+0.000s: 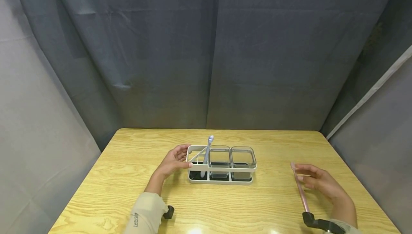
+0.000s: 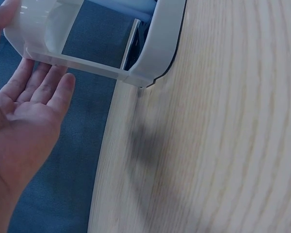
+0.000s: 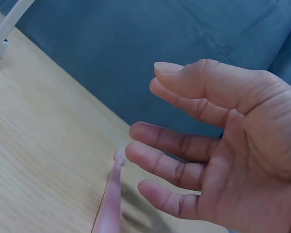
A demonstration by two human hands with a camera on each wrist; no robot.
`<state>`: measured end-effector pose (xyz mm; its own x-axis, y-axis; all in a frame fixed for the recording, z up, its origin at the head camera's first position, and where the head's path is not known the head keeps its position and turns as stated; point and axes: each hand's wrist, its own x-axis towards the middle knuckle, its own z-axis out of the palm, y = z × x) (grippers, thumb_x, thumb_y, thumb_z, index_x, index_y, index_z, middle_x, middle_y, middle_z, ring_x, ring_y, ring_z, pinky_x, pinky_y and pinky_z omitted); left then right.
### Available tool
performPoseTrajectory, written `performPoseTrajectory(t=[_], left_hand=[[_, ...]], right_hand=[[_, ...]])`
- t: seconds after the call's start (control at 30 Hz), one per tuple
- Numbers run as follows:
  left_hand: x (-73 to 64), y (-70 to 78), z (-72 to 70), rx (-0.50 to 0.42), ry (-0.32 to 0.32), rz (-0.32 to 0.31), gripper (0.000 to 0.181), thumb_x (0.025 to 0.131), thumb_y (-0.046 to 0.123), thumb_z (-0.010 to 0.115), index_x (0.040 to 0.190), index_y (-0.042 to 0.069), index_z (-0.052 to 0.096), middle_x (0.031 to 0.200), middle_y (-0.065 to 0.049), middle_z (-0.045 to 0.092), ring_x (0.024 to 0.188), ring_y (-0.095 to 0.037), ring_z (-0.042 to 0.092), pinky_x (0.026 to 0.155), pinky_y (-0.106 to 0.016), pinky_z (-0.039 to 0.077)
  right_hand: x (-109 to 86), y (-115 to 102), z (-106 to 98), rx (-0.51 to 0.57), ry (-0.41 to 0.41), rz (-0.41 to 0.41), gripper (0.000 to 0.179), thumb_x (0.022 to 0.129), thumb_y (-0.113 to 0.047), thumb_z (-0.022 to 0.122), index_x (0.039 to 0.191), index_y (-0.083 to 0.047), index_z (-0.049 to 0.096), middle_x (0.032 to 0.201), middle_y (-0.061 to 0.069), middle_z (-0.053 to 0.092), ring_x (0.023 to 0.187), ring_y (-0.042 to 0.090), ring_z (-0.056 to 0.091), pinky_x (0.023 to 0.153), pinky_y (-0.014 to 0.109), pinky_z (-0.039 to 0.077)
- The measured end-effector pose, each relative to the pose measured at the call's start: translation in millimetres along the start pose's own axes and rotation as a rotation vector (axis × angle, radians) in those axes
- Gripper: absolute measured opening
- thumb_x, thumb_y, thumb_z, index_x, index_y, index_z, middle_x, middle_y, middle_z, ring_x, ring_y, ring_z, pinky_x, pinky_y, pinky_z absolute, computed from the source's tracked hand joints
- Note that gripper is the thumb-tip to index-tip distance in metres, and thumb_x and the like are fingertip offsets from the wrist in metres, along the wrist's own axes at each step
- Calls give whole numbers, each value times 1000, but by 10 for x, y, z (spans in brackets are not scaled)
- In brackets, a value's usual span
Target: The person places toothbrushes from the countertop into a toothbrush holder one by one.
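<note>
A white toothbrush holder (image 1: 222, 169) with a black base stands mid-table. My left hand (image 1: 172, 162) holds its left end, thumb at the front rail and fingers behind. In the left wrist view the thumb and fingers of that hand (image 2: 26, 111) lie on either side of the white frame (image 2: 92, 67). A pale blue toothbrush (image 1: 206, 156) leans upright in the holder's left section. At the right, a pink toothbrush (image 1: 300, 193) lies on the table. Beside its head, my right hand (image 1: 322, 182) has loosely bent fingers with nothing between them, as the right wrist view also shows.
Two clear square cups, a middle one (image 1: 220, 149) and a right one (image 1: 243, 149), sit in the holder. The wooden table (image 1: 145, 137) has grey curtains (image 1: 161, 66) behind it and at its sides. Black wrist-camera mounts jut from both sleeves.
</note>
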<state>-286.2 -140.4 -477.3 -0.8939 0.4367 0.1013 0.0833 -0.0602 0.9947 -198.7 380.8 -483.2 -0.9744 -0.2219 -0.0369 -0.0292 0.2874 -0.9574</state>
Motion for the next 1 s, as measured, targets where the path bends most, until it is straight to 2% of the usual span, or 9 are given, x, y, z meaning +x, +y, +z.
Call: performPoseTrajectory(t=[0.07,0.2,0.3,0.43,0.7,0.8,1.0], left_hand=[[-24,65,21,5,-4,-2,75,70,-10,72,136,-9,35,132,-29,41,123,-38,39,105,-48,28],[-73,165,63,10,-1,7,74,71,-8,73,135,-9,35,131,-28,42,122,-36,40,105,-48,28],[-37,68,29,5,5,18,74,72,-6,74,135,-7,37,131,-25,43,124,-39,38,105,-45,29],[20,-50,-21,-1,11,13,73,72,-7,74,136,-4,38,132,-24,44,126,-43,33,105,-43,29],[-20,76,8,11,-18,7,75,71,-11,71,136,-10,34,132,-30,40,123,-40,38,105,-47,28],[-7,28,-5,6,-10,14,74,71,-11,72,136,-9,35,132,-29,41,123,-41,38,105,-47,29],[22,-87,-20,5,15,29,72,72,-9,74,135,-4,39,132,-24,44,126,-40,36,105,-41,29]], right_hand=[[4,35,5,18,8,-1,48,92,-12,58,133,4,41,119,-5,57,104,21,58,82,47,48],[9,92,14,40,44,24,50,91,-12,60,133,6,40,121,5,56,102,16,58,82,45,49],[14,137,15,52,69,65,53,90,-14,61,135,5,39,127,17,50,100,11,56,83,45,49],[18,189,11,47,91,91,55,91,-16,60,137,5,36,129,25,45,100,8,55,86,45,48],[17,291,-4,16,82,77,59,90,-10,61,135,13,31,121,27,50,96,14,58,81,33,51],[20,323,-15,32,69,85,61,89,-7,62,134,17,28,114,25,55,93,17,60,79,29,52],[29,364,-56,96,2,185,68,89,-9,62,136,18,22,104,17,58,91,22,60,82,29,51]])
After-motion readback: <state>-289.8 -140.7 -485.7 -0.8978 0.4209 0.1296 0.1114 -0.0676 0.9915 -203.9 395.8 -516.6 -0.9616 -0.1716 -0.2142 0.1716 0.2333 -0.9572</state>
